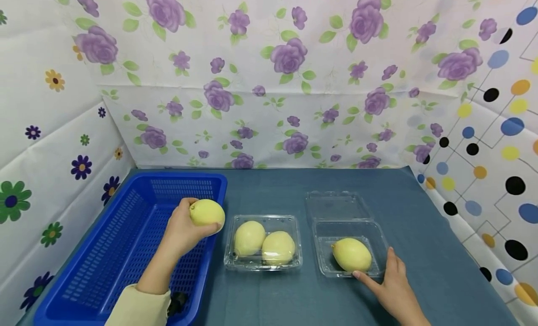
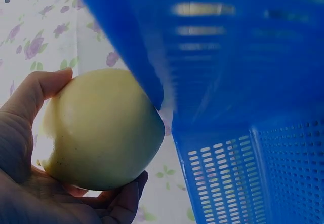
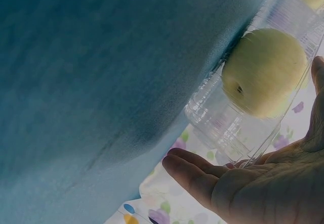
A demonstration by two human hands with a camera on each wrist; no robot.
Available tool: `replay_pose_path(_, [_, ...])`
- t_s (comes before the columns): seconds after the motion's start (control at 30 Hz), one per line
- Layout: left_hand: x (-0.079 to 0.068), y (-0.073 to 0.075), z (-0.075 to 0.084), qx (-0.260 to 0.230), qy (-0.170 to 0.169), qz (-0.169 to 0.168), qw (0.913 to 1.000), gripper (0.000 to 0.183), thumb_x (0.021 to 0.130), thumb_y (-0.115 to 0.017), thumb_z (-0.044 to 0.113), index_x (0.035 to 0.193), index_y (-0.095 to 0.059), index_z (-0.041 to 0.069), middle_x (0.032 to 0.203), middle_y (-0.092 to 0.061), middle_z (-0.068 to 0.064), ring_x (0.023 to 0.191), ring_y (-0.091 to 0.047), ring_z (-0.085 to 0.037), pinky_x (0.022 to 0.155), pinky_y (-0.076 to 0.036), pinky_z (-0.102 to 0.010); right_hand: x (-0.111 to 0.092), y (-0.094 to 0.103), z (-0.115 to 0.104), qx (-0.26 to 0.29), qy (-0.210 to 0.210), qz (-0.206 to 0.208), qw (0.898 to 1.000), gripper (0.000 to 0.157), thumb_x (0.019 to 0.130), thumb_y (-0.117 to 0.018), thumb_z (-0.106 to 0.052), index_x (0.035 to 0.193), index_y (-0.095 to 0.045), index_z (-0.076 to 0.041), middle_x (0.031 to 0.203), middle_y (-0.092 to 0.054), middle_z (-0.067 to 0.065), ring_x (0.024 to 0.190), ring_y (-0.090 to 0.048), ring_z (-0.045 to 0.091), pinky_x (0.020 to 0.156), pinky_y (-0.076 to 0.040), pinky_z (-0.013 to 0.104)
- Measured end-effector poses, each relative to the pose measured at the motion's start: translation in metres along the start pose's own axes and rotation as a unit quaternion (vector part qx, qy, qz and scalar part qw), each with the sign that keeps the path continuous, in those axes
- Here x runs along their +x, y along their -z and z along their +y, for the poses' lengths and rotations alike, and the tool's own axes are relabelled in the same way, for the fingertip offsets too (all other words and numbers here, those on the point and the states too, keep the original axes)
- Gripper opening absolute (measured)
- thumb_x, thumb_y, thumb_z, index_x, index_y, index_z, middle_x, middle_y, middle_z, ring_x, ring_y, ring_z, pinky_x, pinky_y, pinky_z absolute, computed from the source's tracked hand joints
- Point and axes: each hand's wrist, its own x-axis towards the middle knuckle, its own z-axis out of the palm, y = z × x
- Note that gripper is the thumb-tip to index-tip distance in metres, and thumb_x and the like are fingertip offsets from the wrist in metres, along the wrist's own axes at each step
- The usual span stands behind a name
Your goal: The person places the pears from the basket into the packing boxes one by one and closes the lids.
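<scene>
My left hand (image 1: 185, 228) holds a pale yellow round fruit (image 1: 207, 213) over the right rim of the blue basket (image 1: 138, 251). In the left wrist view, thumb and fingers curve around the fruit (image 2: 104, 127) beside the basket wall. At the right, an open clear plastic clamshell box (image 1: 370, 228) has its lid folded back and one similar fruit (image 1: 352, 255) inside. My right hand (image 1: 392, 284) rests at its front right corner, thumb and fingers spread. The right wrist view shows these fingers (image 3: 195, 176) extended along the box wall.
Between basket and open box stands a closed clear box (image 1: 263, 266) with several similar fruits inside, two of them plainly seen. A small dark object (image 1: 178, 303) lies in the basket's near corner. Flowered sheets hang behind the blue-green table cover (image 1: 269, 302).
</scene>
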Motion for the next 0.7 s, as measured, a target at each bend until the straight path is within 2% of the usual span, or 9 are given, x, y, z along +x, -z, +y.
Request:
replay_pose_path(0.33, [-0.006, -0.005, 0.006, -0.006, -0.016, 0.004, 0.9999, 0.08, 0.073, -0.08, 0.026, 0.133, -0.038, -0.006, 0.12, -0.047, -0.029, 0.099, -0.054, -0.04, 0.069, -0.051, -0.045, 0.0, -0.001, 0.001, 0.002, 0.001, 0.0, 1.0, 0.131, 0.076, -0.058, -0.072, 0.142, 0.013, 0.016, 0.138, -0.002, 0.048, 0.123, -0.021, 0.065, 0.088, -0.037, 0.069])
replay_pose_path(0.7, [-0.012, -0.005, 0.006, -0.007, -0.011, 0.007, 0.9999, 0.077, 0.073, -0.079, 0.025, 0.133, -0.038, -0.002, 0.121, -0.047, -0.026, 0.1, -0.054, -0.038, 0.069, -0.051, -0.043, -0.001, 0.0, -0.002, -0.001, 0.0, -0.001, 1.0, 0.132, 0.076, -0.056, -0.074, 0.142, 0.014, 0.017, 0.139, -0.001, 0.048, 0.122, -0.023, 0.065, 0.086, -0.04, 0.067])
